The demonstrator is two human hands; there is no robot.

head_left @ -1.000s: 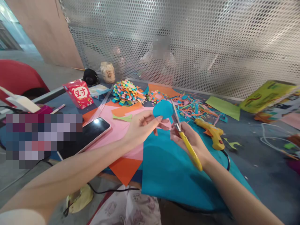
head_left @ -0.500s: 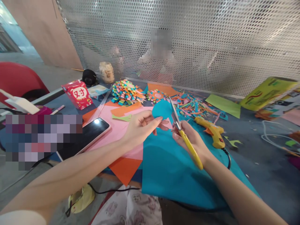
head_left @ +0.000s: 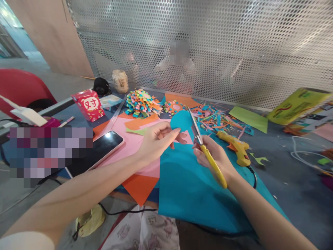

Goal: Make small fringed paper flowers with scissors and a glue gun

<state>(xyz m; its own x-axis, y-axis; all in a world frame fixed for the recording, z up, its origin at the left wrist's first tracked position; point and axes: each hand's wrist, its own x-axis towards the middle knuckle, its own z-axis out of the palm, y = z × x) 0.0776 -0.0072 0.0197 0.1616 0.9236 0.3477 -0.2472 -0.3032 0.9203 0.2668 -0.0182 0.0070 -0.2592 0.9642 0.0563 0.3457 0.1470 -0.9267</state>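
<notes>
Pinched between the thumb and fingers of my left hand (head_left: 160, 140) is a blue rounded paper piece (head_left: 180, 120), held up above the table. My right hand (head_left: 212, 154) grips a pair of scissors (head_left: 206, 152) with yellow handles, its metal blades pointing up and away beside the right edge of the blue piece. Whether the blades touch the paper I cannot tell. Under my right hand lies a large blue paper sheet (head_left: 189, 187). A pink sheet (head_left: 125, 156) lies below my left forearm, over an orange-red sheet (head_left: 142, 189).
Beyond my hands lie a multicoloured paper-strip pompom (head_left: 142, 103) and a heap of paper strips (head_left: 215, 116). A yellow glue gun (head_left: 238, 147) with a black cord is at right. A phone (head_left: 104, 149) and a red packet (head_left: 90, 104) are at left. A perforated metal panel (head_left: 221, 45) borders the back.
The view has shifted slightly, so the table contents appear a little to the right. Both hands keep nearly the same pose, with the blue piece and scissors still held.
</notes>
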